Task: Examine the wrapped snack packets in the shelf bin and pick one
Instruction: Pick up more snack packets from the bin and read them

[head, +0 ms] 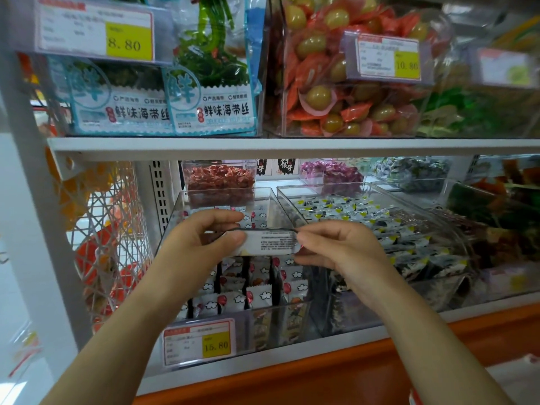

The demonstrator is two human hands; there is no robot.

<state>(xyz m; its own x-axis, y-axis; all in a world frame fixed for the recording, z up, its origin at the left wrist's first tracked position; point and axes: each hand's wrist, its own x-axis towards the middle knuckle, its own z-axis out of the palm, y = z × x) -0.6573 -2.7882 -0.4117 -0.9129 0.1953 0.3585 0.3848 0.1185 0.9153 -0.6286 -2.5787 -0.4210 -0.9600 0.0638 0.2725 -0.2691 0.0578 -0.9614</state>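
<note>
- The left hand (198,241) pinches the left end of a snack packet (273,242). The thumb lies on the near face and the curled fingers sit behind the top edge.
- The packet is stretched level between the two hands and held up over the clear shelf bin (280,315), apart from the pile inside it.
- The face turned to the camera is a pale panel with rows of small black print, too small to read. A thin dark seam runs along the top edge.
- Below it, the packets in the bin (258,290) stand in rows. They are white wrappers with red balloons, little clouds and dark side strips.
- A price tag (198,342) with a yellow "15.80" patch is fixed to the front of the bin.
- The right hand (342,249) nips the packet's right end between thumb and forefinger, with the other fingers curled beneath.
- Just to the right, a neighbouring bin (336,189) holds dark-and-white packets with yellow corners.
</note>
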